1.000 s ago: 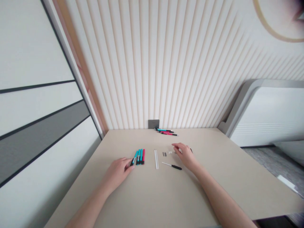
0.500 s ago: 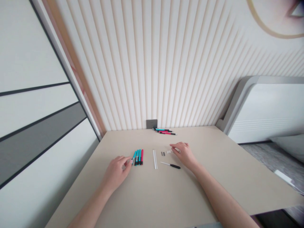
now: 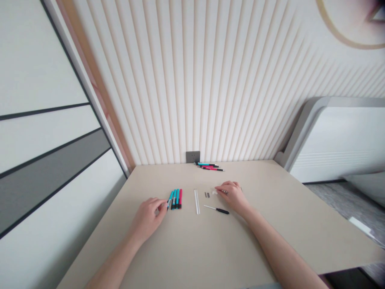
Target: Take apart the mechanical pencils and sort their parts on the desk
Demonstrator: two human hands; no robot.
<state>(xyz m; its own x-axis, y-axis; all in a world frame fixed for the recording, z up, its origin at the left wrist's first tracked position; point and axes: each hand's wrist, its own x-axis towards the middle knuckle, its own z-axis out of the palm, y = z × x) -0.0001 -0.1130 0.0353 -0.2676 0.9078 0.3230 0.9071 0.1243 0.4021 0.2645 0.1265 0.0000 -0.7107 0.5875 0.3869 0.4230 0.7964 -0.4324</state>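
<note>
Four pen barrels (image 3: 177, 198) lie on the tabletop (image 3: 192, 249), my left hand (image 3: 152, 213) curled beside them, right hand (image 3: 233, 196) at white pieces (image 3: 214, 192); I cannot tell whether either pinches anything.

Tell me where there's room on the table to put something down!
There's bare table nearer than the white sticks and screwdriver, and well right of the right hand. It's crowded between there and the left hand, with pens and little white pieces.

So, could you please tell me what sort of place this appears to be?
Probably a bedroom: what look like a bed's headboard and a pillow show to the right of the table, which stands against a ribbed wall.
</note>
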